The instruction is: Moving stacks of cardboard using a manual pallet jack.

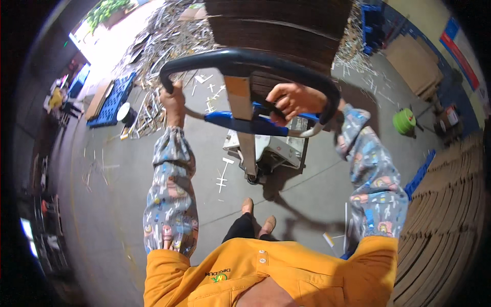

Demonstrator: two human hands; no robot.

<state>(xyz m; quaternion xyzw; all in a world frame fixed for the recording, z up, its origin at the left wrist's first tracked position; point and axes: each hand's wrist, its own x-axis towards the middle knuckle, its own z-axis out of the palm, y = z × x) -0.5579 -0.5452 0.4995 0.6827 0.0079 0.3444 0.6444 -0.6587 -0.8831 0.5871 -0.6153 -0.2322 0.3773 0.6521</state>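
A hand pallet truck (pixel 276 150) stands in front of me, its white and blue body low on the floor. Its black loop handle (pixel 240 57) is raised toward me. My left hand (pixel 174 104) is closed round the left side of this loop. Inside the loop, the fingers of my right hand (pixel 296 100) curl round a black control lever (pixel 267 105) beside the central shaft (pixel 238 94). The palm side of that hand is hidden. Beyond the handle rises a tall stack of brown cardboard sheets (pixel 279 23); what lies under it is hidden.
Cardboard scraps (pixel 158 48) lie heaped behind and left of the stack. A blue pallet (pixel 112 100) rests on the left, with a person (pixel 61 100) farther off. To the right are a green reel (pixel 404 121) and stacked cardboard (pixel 440 204). Pale offcuts (pixel 223 174) dot the floor.
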